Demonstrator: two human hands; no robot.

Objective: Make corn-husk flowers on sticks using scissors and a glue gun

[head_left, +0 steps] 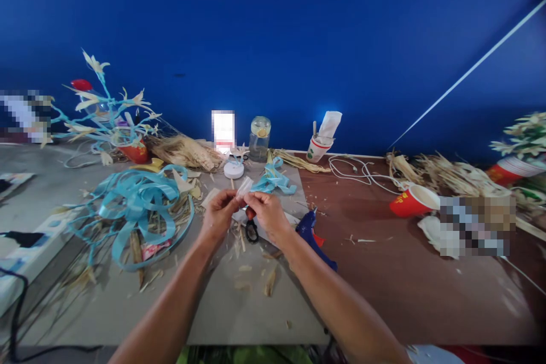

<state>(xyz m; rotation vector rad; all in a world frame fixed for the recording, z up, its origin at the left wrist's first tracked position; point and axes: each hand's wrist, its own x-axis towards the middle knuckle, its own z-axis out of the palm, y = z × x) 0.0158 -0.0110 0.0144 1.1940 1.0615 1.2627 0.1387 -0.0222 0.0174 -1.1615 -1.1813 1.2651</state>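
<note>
My left hand and my right hand meet over the middle of the table. Between their fingertips they pinch a thin whitish strip, pale and translucent, perhaps dried husk. Just below the hands lie scissors with black handle loops, their blades mostly hidden. A dark blue glue gun lies beside my right wrist. Behind the fingers sit a bunch of light blue ribbon and a round white container.
At left are a large tangle of blue ribbon, a blue-stemmed husk-flower branch and a white power strip. A glass jar and a paper cup with tissue stand along the wall. A red cup lies tipped at right.
</note>
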